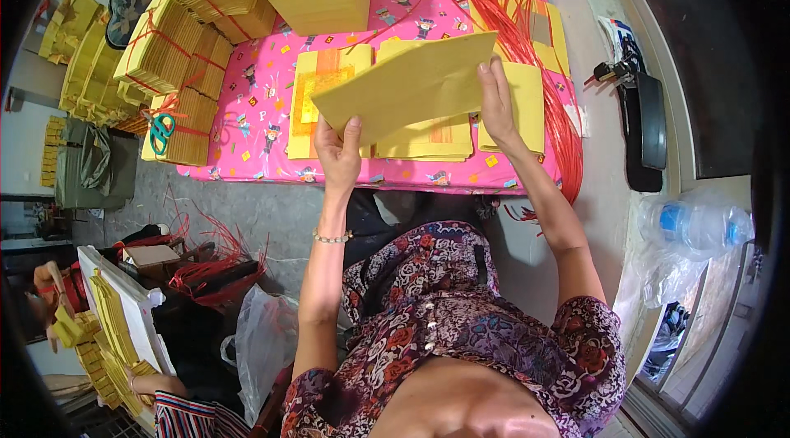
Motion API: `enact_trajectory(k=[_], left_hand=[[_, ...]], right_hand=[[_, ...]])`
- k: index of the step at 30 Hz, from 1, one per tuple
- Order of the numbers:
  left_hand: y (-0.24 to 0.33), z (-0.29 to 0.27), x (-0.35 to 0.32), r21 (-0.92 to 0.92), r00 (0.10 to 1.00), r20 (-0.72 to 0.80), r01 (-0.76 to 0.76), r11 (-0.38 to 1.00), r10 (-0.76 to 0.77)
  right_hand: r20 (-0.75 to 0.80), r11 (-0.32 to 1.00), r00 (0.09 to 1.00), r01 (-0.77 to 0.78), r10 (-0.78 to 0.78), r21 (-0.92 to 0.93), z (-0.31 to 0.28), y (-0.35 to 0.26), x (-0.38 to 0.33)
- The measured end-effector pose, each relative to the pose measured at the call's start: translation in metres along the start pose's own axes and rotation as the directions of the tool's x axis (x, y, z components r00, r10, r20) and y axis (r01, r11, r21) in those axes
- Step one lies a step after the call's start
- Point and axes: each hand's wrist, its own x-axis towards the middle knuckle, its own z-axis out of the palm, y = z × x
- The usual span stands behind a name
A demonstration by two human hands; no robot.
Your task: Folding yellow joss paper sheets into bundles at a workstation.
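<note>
A stack of yellow paper is held up at a slant above the table, its inner sheets not visible. My left hand grips its near left corner, thumb on top and the fingers mostly hidden beneath. At the far right end my right hand holds the edge, fingers fairly straight against it. Below lie flat piles of yellow paper: one with an orange and gold printed patch, one partly covered pile with orange streaks, and a plain pile beside my right wrist.
Tall yellow paper bundles tied with red string line the pink patterned table. Teal-handled scissors hang there. Red plastic strips spill over the right edge. At lower left, another person's striped sleeve and a plastic bag.
</note>
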Motion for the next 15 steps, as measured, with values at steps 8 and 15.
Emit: enact_trajectory(k=[8,15], left_hand=[[-0.019,-0.026,-0.005,0.006,0.974,0.071,0.214,0.977,-0.214],[-0.022,-0.030,-0.014,-0.024,0.974,0.020,0.227,0.974,-0.227]], right_hand=[[-0.076,0.991,0.991,-0.106,0.112,0.080,0.010,0.014,-0.021],[-0.041,0.999,0.999,-0.030,0.031,0.021,0.007,0.015,-0.033]])
